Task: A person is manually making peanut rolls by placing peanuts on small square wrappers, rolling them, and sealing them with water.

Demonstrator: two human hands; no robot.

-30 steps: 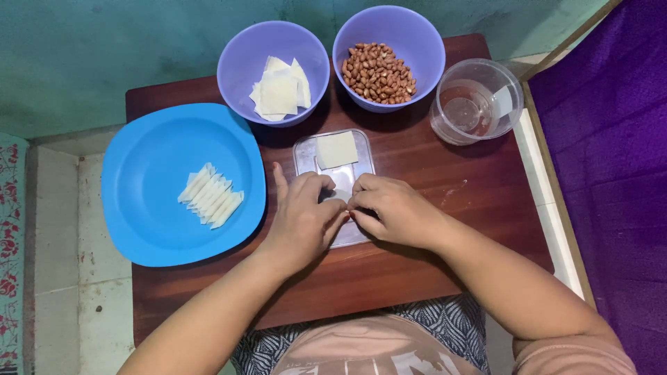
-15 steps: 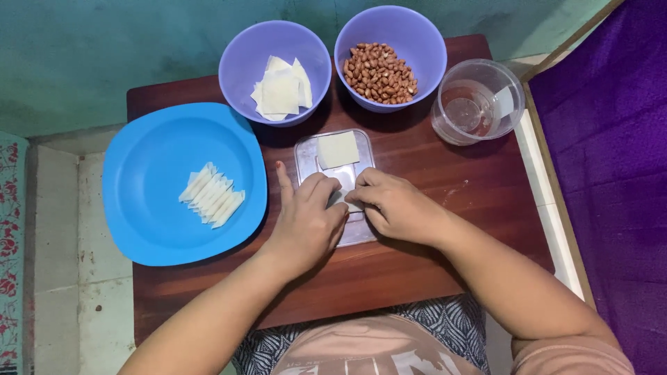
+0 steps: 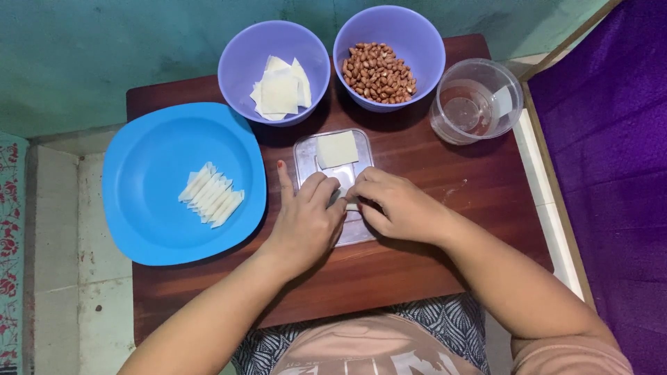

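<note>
Your left hand [image 3: 306, 226] and right hand [image 3: 396, 208] meet fingertip to fingertip over a clear tray [image 3: 304, 154] on the wooden table [image 3: 445, 173], pinching a small pale wrapper you can barely see. Another square wrapper [image 3: 338, 148] lies on the tray just beyond your fingers.

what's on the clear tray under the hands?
On the clear tray, one pale square wrapper lies flat at the far end. The left hand and right hand pinch something small and white between them; it is mostly covered by fingers.
</note>
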